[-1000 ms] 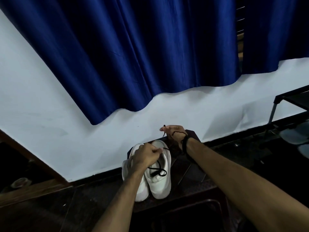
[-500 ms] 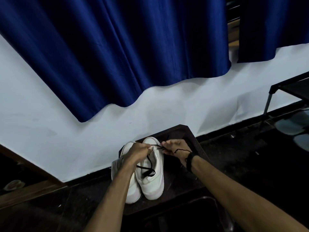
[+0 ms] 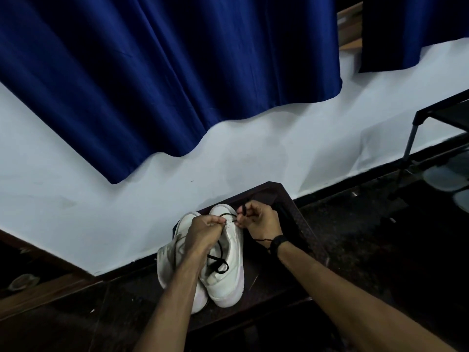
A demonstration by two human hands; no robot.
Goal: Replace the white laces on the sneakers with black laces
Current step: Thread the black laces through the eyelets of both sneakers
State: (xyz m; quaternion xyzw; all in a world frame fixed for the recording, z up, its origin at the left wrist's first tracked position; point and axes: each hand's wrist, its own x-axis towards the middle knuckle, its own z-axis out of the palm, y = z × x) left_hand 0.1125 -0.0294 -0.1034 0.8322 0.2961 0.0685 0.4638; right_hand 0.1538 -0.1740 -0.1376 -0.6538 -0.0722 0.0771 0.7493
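Two white sneakers stand side by side on a dark stool (image 3: 291, 217), toes toward the wall. The right sneaker (image 3: 229, 280) carries a black lace (image 3: 215, 262) that trails loose over its tongue. My left hand (image 3: 203, 231) grips the right sneaker at its eyelets, fingers curled over the upper. My right hand (image 3: 258, 218) pinches the lace end just beside the eyelets near the toe. The left sneaker (image 3: 167, 262) is partly hidden behind my left forearm. No white lace shows.
A white wall with a blue curtain (image 3: 177, 72) rises right behind the stool. A black metal rack (image 3: 416, 138) stands at the right, with pale objects on the dark floor under it. A wooden ledge (image 3: 38, 288) runs at the left.
My right hand came down from above the toe to the eyelets, bringing the lace end close to my left hand. The camera tilted down a little.
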